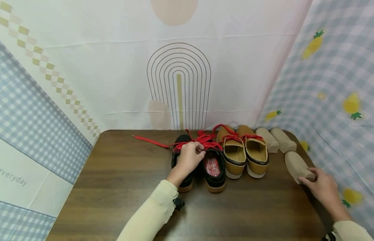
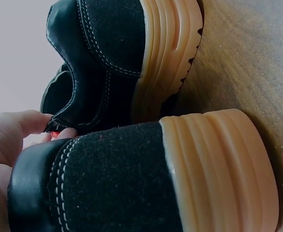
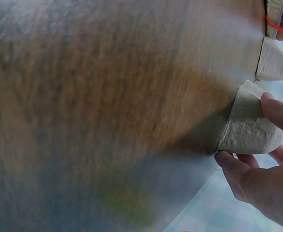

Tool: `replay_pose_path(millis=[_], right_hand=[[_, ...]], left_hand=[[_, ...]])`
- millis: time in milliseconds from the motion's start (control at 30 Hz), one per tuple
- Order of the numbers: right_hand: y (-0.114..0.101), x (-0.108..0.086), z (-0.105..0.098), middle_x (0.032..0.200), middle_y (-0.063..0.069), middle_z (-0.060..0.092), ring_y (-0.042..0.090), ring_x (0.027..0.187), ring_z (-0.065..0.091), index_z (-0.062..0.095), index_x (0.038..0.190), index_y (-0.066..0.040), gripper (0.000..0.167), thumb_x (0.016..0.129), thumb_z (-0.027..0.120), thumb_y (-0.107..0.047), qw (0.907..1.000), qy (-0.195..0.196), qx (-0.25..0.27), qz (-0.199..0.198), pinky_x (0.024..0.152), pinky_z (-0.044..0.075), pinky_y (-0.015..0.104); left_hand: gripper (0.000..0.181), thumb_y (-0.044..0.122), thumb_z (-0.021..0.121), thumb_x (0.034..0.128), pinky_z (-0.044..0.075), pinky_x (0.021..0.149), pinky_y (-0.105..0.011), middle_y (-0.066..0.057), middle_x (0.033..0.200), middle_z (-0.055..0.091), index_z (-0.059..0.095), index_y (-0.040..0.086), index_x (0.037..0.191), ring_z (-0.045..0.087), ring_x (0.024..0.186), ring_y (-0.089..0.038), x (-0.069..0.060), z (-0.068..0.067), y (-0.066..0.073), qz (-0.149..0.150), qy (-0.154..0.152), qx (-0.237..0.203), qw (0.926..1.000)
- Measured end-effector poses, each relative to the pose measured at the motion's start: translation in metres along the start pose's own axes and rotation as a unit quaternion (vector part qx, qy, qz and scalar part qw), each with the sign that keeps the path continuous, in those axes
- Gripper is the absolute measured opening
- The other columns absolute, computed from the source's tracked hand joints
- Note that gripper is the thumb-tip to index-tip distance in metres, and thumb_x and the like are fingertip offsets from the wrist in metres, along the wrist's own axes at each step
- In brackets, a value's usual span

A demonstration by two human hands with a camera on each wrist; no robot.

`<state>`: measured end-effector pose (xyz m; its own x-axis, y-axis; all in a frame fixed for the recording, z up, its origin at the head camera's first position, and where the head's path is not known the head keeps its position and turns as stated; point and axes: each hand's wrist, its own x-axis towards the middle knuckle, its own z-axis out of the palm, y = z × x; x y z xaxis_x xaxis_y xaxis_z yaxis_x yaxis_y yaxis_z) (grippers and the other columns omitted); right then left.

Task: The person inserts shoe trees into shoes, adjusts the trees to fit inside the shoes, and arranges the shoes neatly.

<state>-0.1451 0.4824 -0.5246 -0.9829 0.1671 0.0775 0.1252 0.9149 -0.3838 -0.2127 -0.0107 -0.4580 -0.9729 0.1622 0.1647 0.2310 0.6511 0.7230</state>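
The left hand (image 1: 190, 155) is pinching the edge of a black shoe (image 1: 216, 183) near red laces (image 1: 211, 145), its fingers almost together. The right hand (image 1: 324, 187) is gripping a beige block (image 1: 295, 165), fingers spread around one end, by the bench's (image 1: 129, 187) right side. Tan shoes (image 1: 257, 164) are standing between.

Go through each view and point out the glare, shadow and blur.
Head: fairly even light, a soft sheen on the brown table; left wrist: dim, though the white stitching on the near black shoe reads crisply, with a washed-out, featureless background at upper left; right wrist: tabletop grainy and blurred, pale glare at upper left, dark shadow beside the beige insert.
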Motion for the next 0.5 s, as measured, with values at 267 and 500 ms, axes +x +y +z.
replay_pose_path(millis=[267,500], right_hand=[[0.0012,-0.0017,0.0018,0.121,0.044,0.058,0.058,0.098,0.058,0.051,0.131,0.016,0.068,0.094,0.077,-0.034,0.9998,0.017,0.004,-0.005,0.076,0.047,0.062],[0.0034,-0.0032,0.0045,0.118,0.043,0.060,0.054,0.093,0.060,0.052,0.130,0.016,0.066,0.093,0.078,-0.032,0.9995,0.026,0.009,-0.012,0.073,0.047,0.060]], left_hand=[[0.004,0.014,0.077,0.0934,0.058,0.074,-0.027,-0.001,0.092,0.074,0.074,0.011,0.094,0.069,0.085,-0.013,0.0011,-0.0002,-0.0002,0.000,0.000,0.000,1.0000],[0.004,0.013,0.077,0.0923,0.058,0.073,-0.029,-0.001,0.090,0.073,0.074,0.012,0.093,0.069,0.083,-0.013,-0.0002,0.0010,-0.0007,-0.004,0.002,-0.012,0.9999]])
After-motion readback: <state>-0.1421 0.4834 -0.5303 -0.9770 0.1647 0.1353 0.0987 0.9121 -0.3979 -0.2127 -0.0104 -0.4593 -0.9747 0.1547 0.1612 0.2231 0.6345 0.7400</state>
